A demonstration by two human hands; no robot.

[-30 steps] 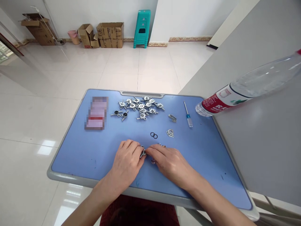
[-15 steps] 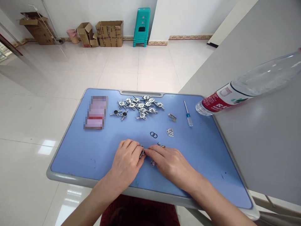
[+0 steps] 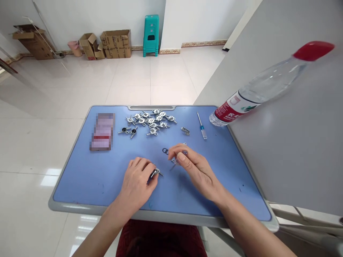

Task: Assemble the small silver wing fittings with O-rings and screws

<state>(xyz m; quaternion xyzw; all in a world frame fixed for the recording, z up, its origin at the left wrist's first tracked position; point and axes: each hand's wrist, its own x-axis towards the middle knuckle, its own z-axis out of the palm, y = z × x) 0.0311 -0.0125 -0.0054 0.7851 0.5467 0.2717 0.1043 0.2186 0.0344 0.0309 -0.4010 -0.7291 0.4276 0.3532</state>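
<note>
My left hand rests on the blue table and grips a small silver metal fitting with a dark part. My right hand is raised a little, its fingertips pinched on a small metal piece that they partly hide. Just beyond those fingertips lie black rubber O-rings. A pile of several silver metal fittings sits toward the far edge, with a few dark-centred ones at its left.
A small screwdriver with a blue handle, a loose metal bracket and a pixelated card lie on the table. A plastic water bottle lies at the right, over a grey panel. Cardboard boxes stand by the far wall.
My right hand has lifted away from my left and moved toward the far side, near the O-rings, with a small piece pinched. My left hand stays low. The view has shifted slightly.
</note>
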